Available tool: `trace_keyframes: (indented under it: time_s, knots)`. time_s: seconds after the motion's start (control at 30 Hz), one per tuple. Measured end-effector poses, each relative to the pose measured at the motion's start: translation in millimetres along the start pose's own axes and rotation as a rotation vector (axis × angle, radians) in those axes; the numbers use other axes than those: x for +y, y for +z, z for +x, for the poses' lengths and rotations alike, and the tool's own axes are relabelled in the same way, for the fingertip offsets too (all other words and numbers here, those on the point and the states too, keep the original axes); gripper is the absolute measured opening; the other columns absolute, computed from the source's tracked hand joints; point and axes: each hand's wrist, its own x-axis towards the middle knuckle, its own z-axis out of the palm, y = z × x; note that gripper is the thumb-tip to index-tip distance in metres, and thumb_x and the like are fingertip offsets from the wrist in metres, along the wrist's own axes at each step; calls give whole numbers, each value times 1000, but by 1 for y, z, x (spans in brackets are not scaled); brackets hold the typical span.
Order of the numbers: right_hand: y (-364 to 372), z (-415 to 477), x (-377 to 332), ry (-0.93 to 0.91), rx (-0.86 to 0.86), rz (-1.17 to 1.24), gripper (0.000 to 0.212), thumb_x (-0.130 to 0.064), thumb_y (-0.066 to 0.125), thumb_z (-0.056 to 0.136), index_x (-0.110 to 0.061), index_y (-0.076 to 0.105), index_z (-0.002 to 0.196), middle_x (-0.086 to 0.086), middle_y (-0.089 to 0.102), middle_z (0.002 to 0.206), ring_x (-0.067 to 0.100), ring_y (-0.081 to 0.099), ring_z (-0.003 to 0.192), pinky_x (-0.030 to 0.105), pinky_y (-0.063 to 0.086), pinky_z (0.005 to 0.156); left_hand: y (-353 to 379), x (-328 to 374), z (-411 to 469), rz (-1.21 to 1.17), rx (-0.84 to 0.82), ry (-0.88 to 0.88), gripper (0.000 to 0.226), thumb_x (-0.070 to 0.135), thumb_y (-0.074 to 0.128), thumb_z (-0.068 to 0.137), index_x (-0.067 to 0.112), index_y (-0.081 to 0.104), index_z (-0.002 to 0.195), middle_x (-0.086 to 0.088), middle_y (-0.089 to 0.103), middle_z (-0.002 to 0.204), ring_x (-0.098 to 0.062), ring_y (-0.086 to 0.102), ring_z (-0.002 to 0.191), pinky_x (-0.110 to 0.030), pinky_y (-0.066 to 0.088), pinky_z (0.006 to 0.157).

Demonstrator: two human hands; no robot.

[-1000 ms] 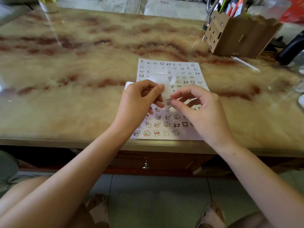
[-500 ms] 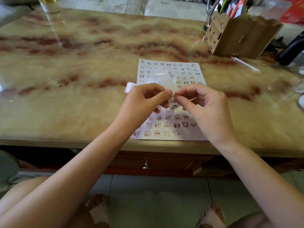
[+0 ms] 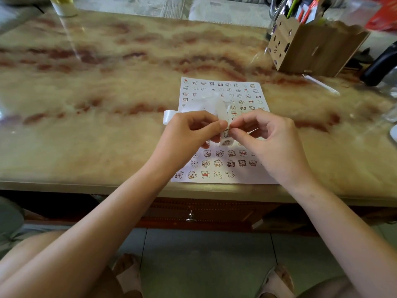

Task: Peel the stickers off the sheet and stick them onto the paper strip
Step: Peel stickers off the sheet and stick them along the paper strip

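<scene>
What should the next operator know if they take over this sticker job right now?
Left hand: grip on the strip, held up above the sticker sheet.
Right hand: thumb and forefinger pinch the strip beside the left fingertips; whether a sticker is under them is too small to tell.
The sheet lies flat on the table, near its front edge.
Done: a few stickers show on the strip's lower end, and the sheet has bare spots.
Left: many stickers are on the sheet, to be peeled and stuck on.
</scene>
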Motion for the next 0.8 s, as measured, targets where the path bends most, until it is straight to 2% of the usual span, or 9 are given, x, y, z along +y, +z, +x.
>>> trace_keyframes:
  time_s: [0.13,0.27,0.43,0.53,0.6,0.7,0.8]
  knots:
    - [-1,1,2,43,-32,5,8,-13,74,82,-19,70,84,-8,69,77,5,62,71,21,50,65,1,-1,0,-4,-8,-17,11,22,69,87,14,73,80,4,71,67,-3,66,67,-17,50,61]
    - [0,-2,1,-4,-55,-96,4,-14,71,85,-17,69,86,-7,67,81,5,59,74,14,46,65,1,-2,1,-15,0,-41,11,22,69,86,15,73,79,4,70,67,-4,66,67,-19,53,62]
    - [-1,-4,3,-130,-78,-201,4,-13,70,85,-15,66,85,-5,60,92,12,56,87,19,44,73,-2,-4,2,-52,1,-91,13,20,68,88,11,72,80,2,70,68,-5,66,67,-19,55,64]
    - [-5,-7,-1,-125,-97,-132,5,-11,70,85,-14,66,84,-3,61,90,12,58,84,18,44,74,-3,-5,3,-39,33,-102,14,21,68,88,13,71,76,2,69,66,-6,65,65,-18,53,60]
    - [-10,-8,-5,-62,-114,-37,7,-11,71,84,-16,67,82,-4,66,84,8,60,76,14,45,70,-3,-6,4,-14,53,-105,14,21,68,88,13,71,77,0,70,67,-6,65,64,-19,53,60]
    - [-21,-5,-8,151,-192,120,10,-7,73,80,-16,69,78,-4,67,71,4,60,64,11,44,56,-2,-8,4,15,69,-114,14,23,68,88,15,71,76,2,70,67,-4,63,61,-14,49,57]
    - [-29,-5,-5,380,-278,126,5,-9,75,75,-9,71,77,3,69,67,3,58,54,11,37,45,0,-9,3,51,62,-121,16,24,68,88,17,70,74,4,70,66,-3,62,60,-14,47,56]
